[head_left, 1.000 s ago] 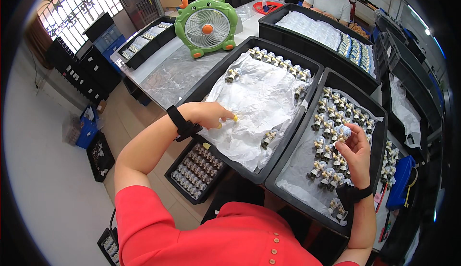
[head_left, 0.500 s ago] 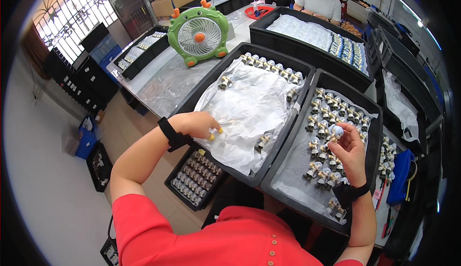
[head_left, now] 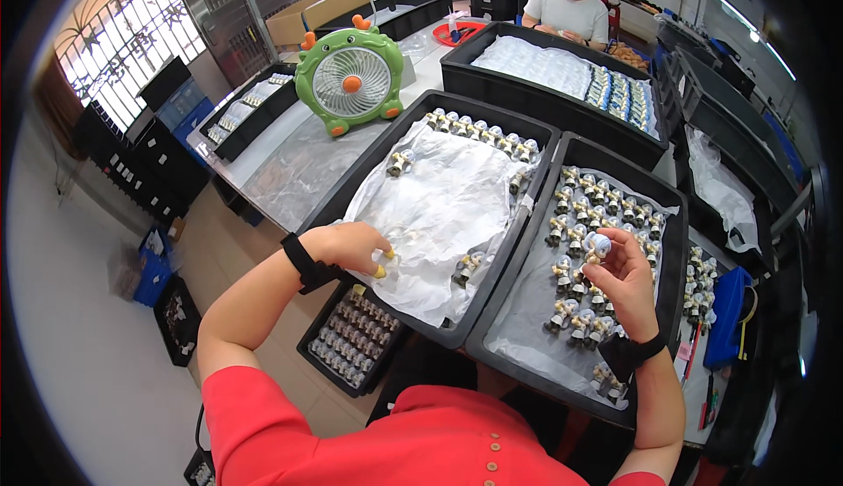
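Observation:
Between the thumb and fingers of my right hand (head_left: pixel 630 275) is a small figurine (head_left: pixel 598 245) with a pale blue-grey head, held just above the right-hand black tray (head_left: pixel 488 345). Under and around it, several similar figurines (head_left: pixel 580 321) stand in rows on that tray's thin pale liner. My left hand (head_left: pixel 347 247) is at the near left edge of the other black tray (head_left: pixel 457 335), its yellow-covered fingertips apart and at the crumpled white sheet (head_left: pixel 439 201). No object shows in it. Along this tray's far edge runs a row of figurines (head_left: pixel 481 131); a few others lie on the sheet.
A green frog-shaped fan (head_left: pixel 349 82) stands on the table beyond. Behind the trays sits a larger black crate (head_left: pixel 544 104) with wrapped rows. A lower tray of figurines (head_left: pixel 356 337) is below the table edge. A person in white (head_left: pixel 569 14) sits across. A blue box (head_left: pixel 729 315) lies at right.
The view has shifted slightly, so the trays appear lower and further left. My right hand still holds the figurine; my left hand remains at the sheet's edge.

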Motion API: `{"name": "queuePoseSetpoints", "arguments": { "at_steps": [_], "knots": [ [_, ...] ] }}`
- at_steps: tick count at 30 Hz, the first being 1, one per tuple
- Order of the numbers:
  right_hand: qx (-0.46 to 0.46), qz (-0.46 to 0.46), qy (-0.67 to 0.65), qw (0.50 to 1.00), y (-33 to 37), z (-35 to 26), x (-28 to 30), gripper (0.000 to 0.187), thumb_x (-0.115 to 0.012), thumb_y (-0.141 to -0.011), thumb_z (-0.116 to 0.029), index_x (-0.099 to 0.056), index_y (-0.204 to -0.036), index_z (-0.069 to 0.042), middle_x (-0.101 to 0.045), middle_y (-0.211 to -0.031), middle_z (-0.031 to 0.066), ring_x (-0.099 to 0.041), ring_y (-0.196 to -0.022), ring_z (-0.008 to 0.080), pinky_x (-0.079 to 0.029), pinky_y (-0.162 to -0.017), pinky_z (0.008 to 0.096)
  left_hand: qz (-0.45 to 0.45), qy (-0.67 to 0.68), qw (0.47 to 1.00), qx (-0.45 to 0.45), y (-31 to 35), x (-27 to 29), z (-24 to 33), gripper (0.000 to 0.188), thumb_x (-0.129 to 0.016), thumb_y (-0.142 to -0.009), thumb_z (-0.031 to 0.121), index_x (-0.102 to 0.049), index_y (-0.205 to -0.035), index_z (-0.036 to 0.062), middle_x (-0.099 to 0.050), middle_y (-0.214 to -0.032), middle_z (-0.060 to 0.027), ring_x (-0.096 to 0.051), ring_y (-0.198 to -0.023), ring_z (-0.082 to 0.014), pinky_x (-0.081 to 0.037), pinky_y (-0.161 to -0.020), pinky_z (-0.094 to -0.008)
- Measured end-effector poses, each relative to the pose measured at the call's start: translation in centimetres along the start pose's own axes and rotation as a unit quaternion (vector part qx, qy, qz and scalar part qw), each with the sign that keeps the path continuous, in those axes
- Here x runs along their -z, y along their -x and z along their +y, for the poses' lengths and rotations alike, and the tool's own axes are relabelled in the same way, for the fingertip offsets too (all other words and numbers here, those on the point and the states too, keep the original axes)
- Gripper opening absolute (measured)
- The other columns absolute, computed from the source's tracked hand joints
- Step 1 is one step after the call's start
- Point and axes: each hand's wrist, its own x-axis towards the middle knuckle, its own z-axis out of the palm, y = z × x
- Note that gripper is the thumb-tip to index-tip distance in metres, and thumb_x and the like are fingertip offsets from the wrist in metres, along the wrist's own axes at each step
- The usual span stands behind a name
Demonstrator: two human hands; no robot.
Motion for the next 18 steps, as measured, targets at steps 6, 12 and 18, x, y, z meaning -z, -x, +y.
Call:
{"name": "queuePoseSetpoints", "arguments": {
  "at_steps": [6,12,18],
  "knots": [
    [-0.009,0.000,0.011,1.000,0.1,-0.1,0.0,0.046,-0.069,-0.076,-0.003,-0.050,-0.118,-0.004,-0.060,-0.099,0.0043,-0.057,-0.086,0.0097,-0.048,-0.077,0.0242,0.068,0.026,0.994,-0.080,1.0,3.9,3.3,0.045,-0.064,-0.079,0.026,-0.058,-0.120,0.0067,-0.063,-0.104,-0.0203,-0.061,-0.094,-0.0339,-0.047,-0.083,-0.0381],
    [-0.003,0.005,0.020,1.000,-0.1,0.5,0.2,0.044,-0.070,-0.076,-0.004,-0.051,-0.116,-0.004,-0.061,-0.098,0.0028,-0.058,-0.086,0.0090,-0.047,-0.076,0.0236,0.174,0.192,0.917,-0.303,-2.9,6.1,11.6,0.042,-0.063,-0.081,0.014,-0.055,-0.122,0.0044,-0.063,-0.106,-0.0152,-0.064,-0.089,-0.0241,-0.050,-0.078,-0.0353],
    [0.000,-0.002,0.010,1.000,-0.3,0.6,0.7,0.045,-0.068,-0.078,-0.004,-0.050,-0.119,-0.002,-0.061,-0.097,0.0039,-0.058,-0.084,0.0087,-0.049,-0.076,0.0227,0.130,0.423,0.843,-0.304,-8.2,4.2,18.2,0.058,-0.061,-0.087,0.016,-0.034,-0.137,0.0031,-0.053,-0.123,-0.0146,-0.061,-0.098,-0.0187,-0.049,-0.081,-0.0290]
  ]
}}
